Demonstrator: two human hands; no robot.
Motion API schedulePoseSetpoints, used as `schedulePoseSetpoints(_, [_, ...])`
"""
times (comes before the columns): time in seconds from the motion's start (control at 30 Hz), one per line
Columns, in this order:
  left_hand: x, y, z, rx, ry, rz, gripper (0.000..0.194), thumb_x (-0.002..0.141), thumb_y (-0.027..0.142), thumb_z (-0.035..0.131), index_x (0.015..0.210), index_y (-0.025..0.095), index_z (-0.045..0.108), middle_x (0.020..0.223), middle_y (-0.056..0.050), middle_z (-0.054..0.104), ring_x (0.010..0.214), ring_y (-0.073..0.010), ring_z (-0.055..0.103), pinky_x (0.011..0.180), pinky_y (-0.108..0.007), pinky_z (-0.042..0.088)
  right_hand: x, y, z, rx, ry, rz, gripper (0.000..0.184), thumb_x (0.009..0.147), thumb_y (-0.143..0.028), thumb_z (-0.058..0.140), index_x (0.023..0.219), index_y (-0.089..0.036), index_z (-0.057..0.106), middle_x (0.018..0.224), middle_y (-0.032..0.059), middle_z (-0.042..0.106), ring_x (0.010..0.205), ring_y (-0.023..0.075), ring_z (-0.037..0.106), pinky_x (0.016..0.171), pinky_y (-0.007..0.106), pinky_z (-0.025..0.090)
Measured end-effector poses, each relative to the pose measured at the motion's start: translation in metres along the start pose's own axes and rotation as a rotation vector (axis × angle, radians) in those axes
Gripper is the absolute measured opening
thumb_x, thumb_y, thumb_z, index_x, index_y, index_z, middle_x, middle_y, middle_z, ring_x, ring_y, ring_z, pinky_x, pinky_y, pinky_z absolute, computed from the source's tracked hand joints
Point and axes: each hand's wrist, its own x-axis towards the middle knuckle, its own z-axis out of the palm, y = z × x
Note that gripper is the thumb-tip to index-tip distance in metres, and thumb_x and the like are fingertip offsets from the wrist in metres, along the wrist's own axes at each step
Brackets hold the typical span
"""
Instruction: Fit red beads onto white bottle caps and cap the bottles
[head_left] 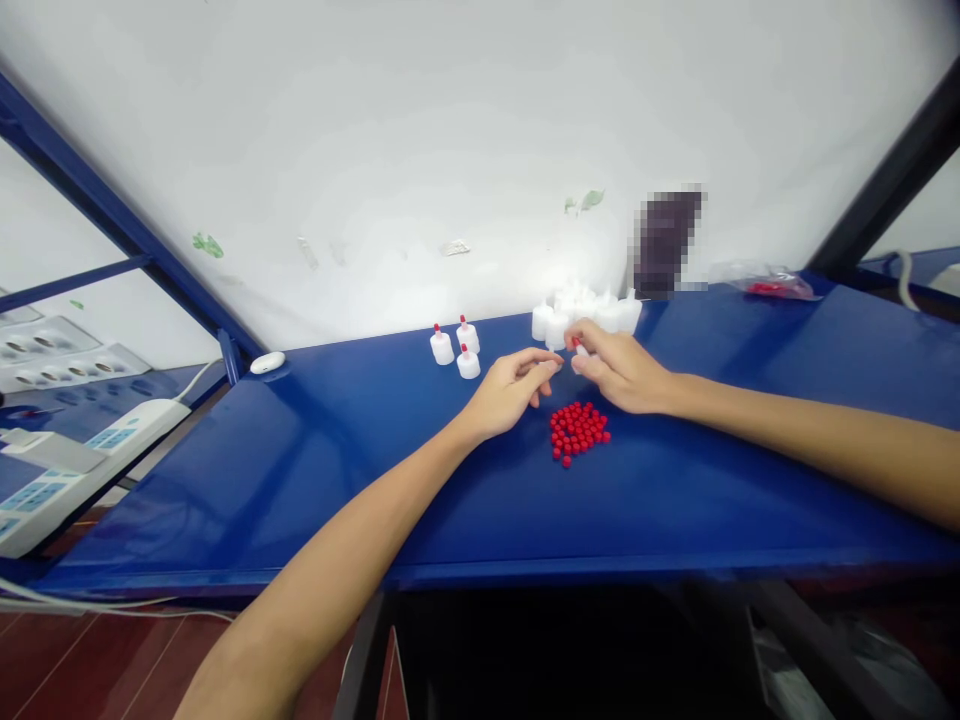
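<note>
My right hand [626,372] is closed, its thumb and fingers around a small white nozzle with a red cap [578,345]. Just left of it, my left hand [511,392] has its thumb and index finger drawn together near a white tip; what they hold, if anything, is too small to make out. Close below both hands lies a pile of small red caps [577,430]. Behind them stands a cluster of white squeeze bottles [585,305], partly covered by my right hand. To the left, three white bottles with red-capped nozzles [468,362] stand upright.
The blue shelf [337,480] backs onto a white wall. A white oval object [268,362] lies at its left end, near a power strip [82,470]. At the back right are a blurred dark object [664,245] and a clear bag with red pieces [772,283].
</note>
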Motion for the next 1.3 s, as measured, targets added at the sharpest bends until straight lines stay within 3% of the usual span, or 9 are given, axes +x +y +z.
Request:
schedulePoseSetpoints(0.1, [-0.001,0.002,0.001,-0.058,0.003,0.025,0.034,0.095,0.038,0.059,0.117,0.013,0.064,0.084,-0.001,0.064,0.062,-0.0076,0.056,0.061,-0.021,0.045,0.001,-0.011,0.004,0.050,-0.050,-0.011,0.028,0.098,-0.044,0.045,0.114,-0.021,0.046,0.073,-0.0021,0.054,0.055,0.0146,0.046,0.056,0.029,0.036])
schedulePoseSetpoints(0.2, [-0.001,0.003,0.004,-0.084,0.025,0.050,0.034,0.090,0.041,0.066,0.111,0.014,0.064,0.084,-0.002,0.064,0.065,-0.0094,0.059,0.064,-0.022,0.048,0.001,-0.017,0.008,0.074,-0.081,0.010,0.042,0.091,-0.041,0.059,0.125,-0.023,0.041,0.079,-0.0020,0.057,0.057,0.0145,0.048,0.056,0.028,0.036])
schedulePoseSetpoints(0.33, [0.001,0.009,0.002,0.049,0.186,0.104,0.027,0.090,0.041,0.065,0.099,0.015,0.066,0.081,-0.002,0.066,0.068,-0.0118,0.060,0.066,-0.024,0.049,0.001,-0.018,0.009,0.091,-0.062,0.008,0.051,0.086,-0.048,0.068,0.124,-0.025,0.043,0.077,-0.0022,0.057,0.066,0.0178,0.053,0.066,0.031,0.038])
schedulePoseSetpoints(0.47, [0.000,0.020,-0.024,0.331,0.504,0.213,0.026,0.094,0.042,0.060,0.099,0.017,0.067,0.083,-0.002,0.066,0.070,-0.0121,0.058,0.065,-0.024,0.045,0.002,-0.007,0.005,0.000,-0.005,0.056,0.026,0.092,-0.043,0.059,0.108,-0.023,0.052,0.058,-0.0087,0.050,0.053,0.0135,0.046,0.079,0.036,0.037])
schedulePoseSetpoints(0.6, [-0.005,0.016,-0.064,0.694,0.692,0.279,0.021,0.095,0.035,0.057,0.104,0.019,0.067,0.091,-0.003,0.064,0.070,-0.0125,0.057,0.069,-0.026,0.047,0.003,0.014,0.000,-0.057,0.064,0.154,0.014,0.088,-0.036,0.055,0.090,-0.022,0.056,0.047,-0.0100,0.041,0.044,0.0126,0.039,0.066,0.031,0.037])
schedulePoseSetpoints(0.73, [-0.010,0.003,-0.088,1.008,0.564,0.251,0.026,0.098,0.036,0.052,0.110,0.020,0.070,0.099,-0.006,0.063,0.081,-0.0178,0.060,0.077,-0.031,0.048,0.002,0.026,-0.001,-0.073,0.067,0.215,0.015,0.086,-0.034,0.053,0.090,-0.021,0.060,0.046,-0.0081,0.044,0.043,0.0132,0.040,0.056,0.029,0.034])
schedulePoseSetpoints(1.03, [-0.010,-0.002,-0.093,1.067,0.419,0.240,0.030,0.100,0.034,0.048,0.105,0.018,0.072,0.101,-0.009,0.067,0.092,-0.0218,0.062,0.083,-0.034,0.048,0.001,0.025,0.002,-0.174,-0.046,0.143,0.022,0.088,-0.033,0.051,0.096,-0.018,0.065,0.054,-0.0031,0.055,0.048,0.0152,0.052,0.056,0.028,0.038])
schedulePoseSetpoints(1.2, [-0.009,-0.004,-0.093,1.082,0.388,0.205,0.027,0.097,0.031,0.050,0.111,0.018,0.069,0.100,-0.008,0.073,0.093,-0.0236,0.064,0.087,-0.037,0.048,0.003,0.025,0.001,-0.165,-0.067,0.214,0.041,0.088,-0.029,0.053,0.128,-0.018,0.053,0.061,-0.0033,0.057,0.055,0.0183,0.056,0.057,0.029,0.040])
schedulePoseSetpoints(1.3, [-0.010,-0.004,-0.091,1.086,0.391,0.192,0.031,0.095,0.030,0.052,0.121,0.019,0.065,0.101,-0.007,0.073,0.093,-0.0244,0.065,0.086,-0.037,0.049,0.003,0.027,0.002,-0.173,-0.049,0.195,0.049,0.087,-0.028,0.055,0.134,-0.018,0.049,0.078,0.0025,0.063,0.061,0.0190,0.057,0.059,0.031,0.042])
